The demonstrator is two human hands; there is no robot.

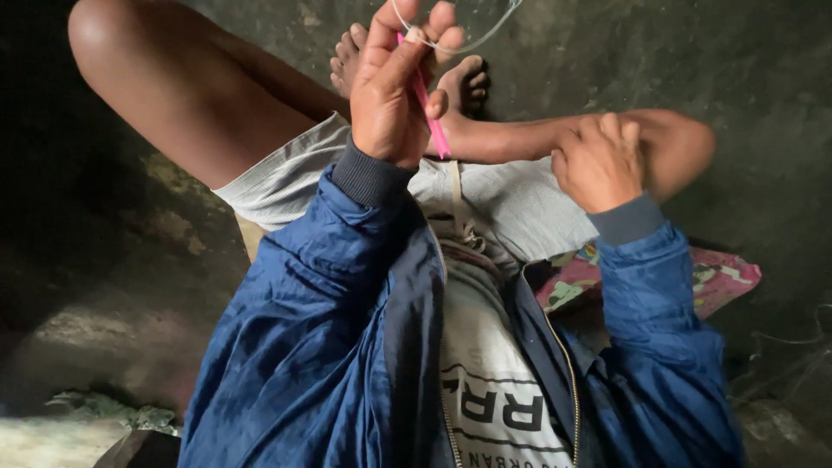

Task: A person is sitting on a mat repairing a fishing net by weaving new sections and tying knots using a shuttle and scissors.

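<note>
Nearest camera, blue jacket (303, 347) sleeves over grey shorts (511, 204). Right hand (600, 162) fisted on right knee, contents hidden. Farther out, left hand (392, 91) raised, pinching pink stick (430, 113); thin clear line (468, 42) looping above fingertips (442, 22). Bare feet (459, 85) beyond on dark floor (737, 61).

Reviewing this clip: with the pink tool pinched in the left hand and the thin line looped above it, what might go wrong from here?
The thin pale line looks slack and runs out of the top of the view, so it may snag or tangle unseen. The left hand pinches the pink tool only near its top, so it might slip. The right hand rests closed on the knee, away from the line, giving no support.
</note>
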